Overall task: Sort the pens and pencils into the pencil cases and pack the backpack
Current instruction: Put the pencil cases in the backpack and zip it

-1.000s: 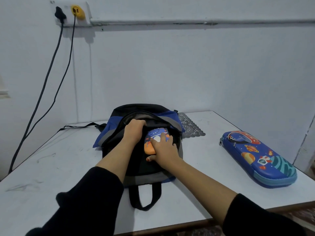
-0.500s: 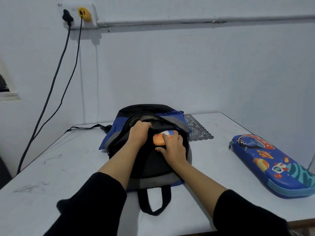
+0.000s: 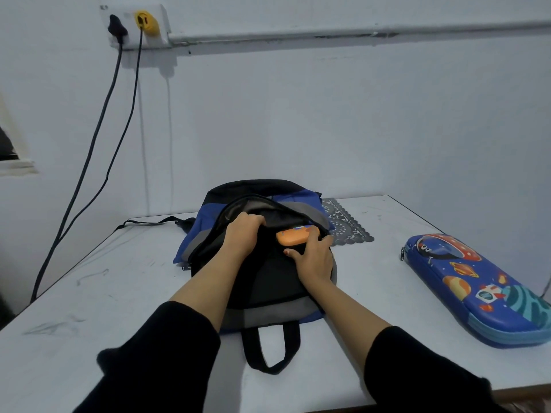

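A black, blue and grey backpack [image 3: 268, 290] lies on the white table [image 3: 119, 293] with its main opening facing up. My left hand [image 3: 243, 232] grips the near edge of the opening and holds it apart. My right hand [image 3: 313, 257] is closed on the end of an orange-edged pencil case [image 3: 293, 236], most of which is hidden inside the backpack. A second pencil case [image 3: 477, 287], blue with planets and a rocket, lies zipped shut on the table at the right, apart from both hands.
A dark lace mat [image 3: 343, 222] lies behind the backpack at the right. A backpack strap [image 3: 149, 223] trails left at the back. Two cables [image 3: 98, 138] hang from a wall socket [image 3: 134, 25] at the left. The table's front edge [image 3: 512, 390] is near me.
My right hand has pushed the orange-edged pencil case deeper into the backpack; less of it shows now. My left hand has kept hold of the opening. The camera has shifted slightly left.
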